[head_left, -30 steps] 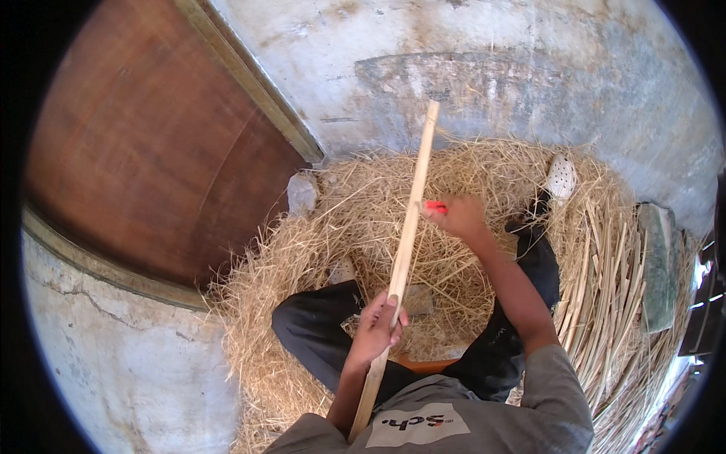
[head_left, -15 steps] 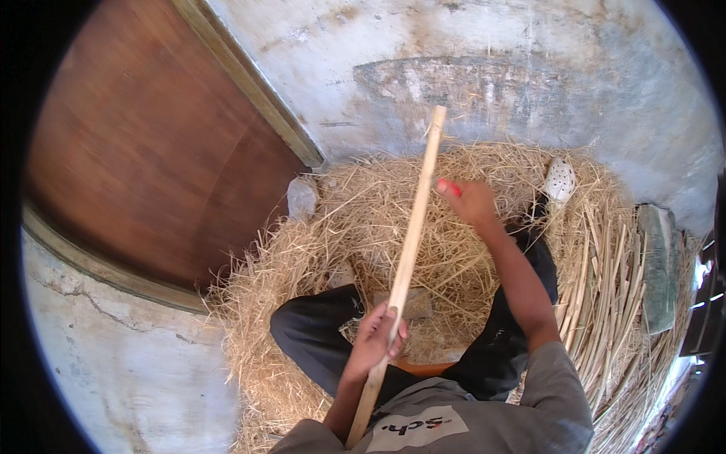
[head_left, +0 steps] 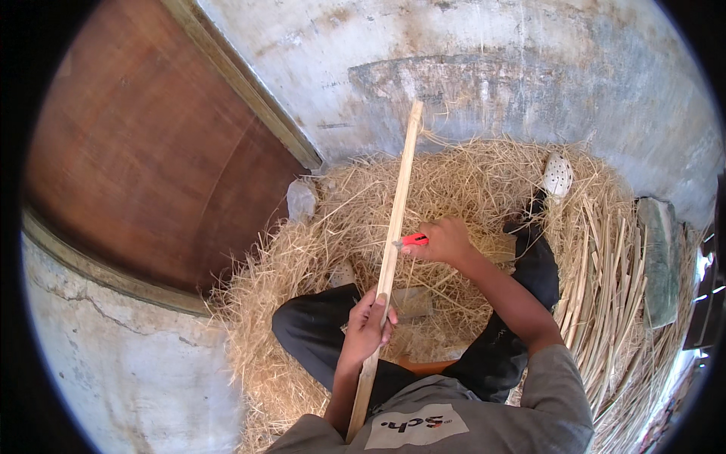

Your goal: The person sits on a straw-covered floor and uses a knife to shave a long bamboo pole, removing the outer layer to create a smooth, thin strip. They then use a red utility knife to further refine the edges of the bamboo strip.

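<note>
A long pale strip of wood or bamboo (head_left: 401,193) slants up from my lap toward the wall. My left hand (head_left: 368,325) is closed round its lower part, thumb on top. In my right hand (head_left: 444,240) is a red utility knife (head_left: 414,240), its blade end against the strip's right edge about midway along. A thin curled shaving (head_left: 435,138) hangs off the strip near its far end.
Shavings (head_left: 333,197) are heaped around my legs. Long thin strips (head_left: 597,287) lie in a bundle at my right, beside a greenish stone slab (head_left: 659,265). A pale stone block (head_left: 301,198) sits by the brown door (head_left: 159,144). The plastered wall (head_left: 514,83) rises ahead.
My right hand with the knife has come down along the strip toward me. The strip's far end has swung a little to the left, and the shaving now trails from it.
</note>
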A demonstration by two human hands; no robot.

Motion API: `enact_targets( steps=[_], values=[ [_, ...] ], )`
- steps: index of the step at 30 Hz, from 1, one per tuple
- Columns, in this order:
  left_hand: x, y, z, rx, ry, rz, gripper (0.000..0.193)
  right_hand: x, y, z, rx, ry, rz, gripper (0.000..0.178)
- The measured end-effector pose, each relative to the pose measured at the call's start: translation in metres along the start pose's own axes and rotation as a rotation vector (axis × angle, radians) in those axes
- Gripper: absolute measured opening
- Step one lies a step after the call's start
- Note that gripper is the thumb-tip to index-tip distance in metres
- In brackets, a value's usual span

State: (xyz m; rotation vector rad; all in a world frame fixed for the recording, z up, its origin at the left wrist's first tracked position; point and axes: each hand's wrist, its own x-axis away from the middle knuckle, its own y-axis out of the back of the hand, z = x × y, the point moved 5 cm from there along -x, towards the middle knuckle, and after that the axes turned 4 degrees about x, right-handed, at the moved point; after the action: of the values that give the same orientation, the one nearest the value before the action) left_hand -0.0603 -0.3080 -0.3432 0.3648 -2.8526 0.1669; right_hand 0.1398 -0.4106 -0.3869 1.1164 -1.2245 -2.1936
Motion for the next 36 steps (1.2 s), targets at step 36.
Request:
enact_targets(
  steps=[36],
  values=[
    [0.039, -0.015, 0.032, 0.058, 0.141, 0.146, 0.028, -0.037, -0.003, -0.174, 0.115, -0.652, -0.116, 0.082]
  ],
)
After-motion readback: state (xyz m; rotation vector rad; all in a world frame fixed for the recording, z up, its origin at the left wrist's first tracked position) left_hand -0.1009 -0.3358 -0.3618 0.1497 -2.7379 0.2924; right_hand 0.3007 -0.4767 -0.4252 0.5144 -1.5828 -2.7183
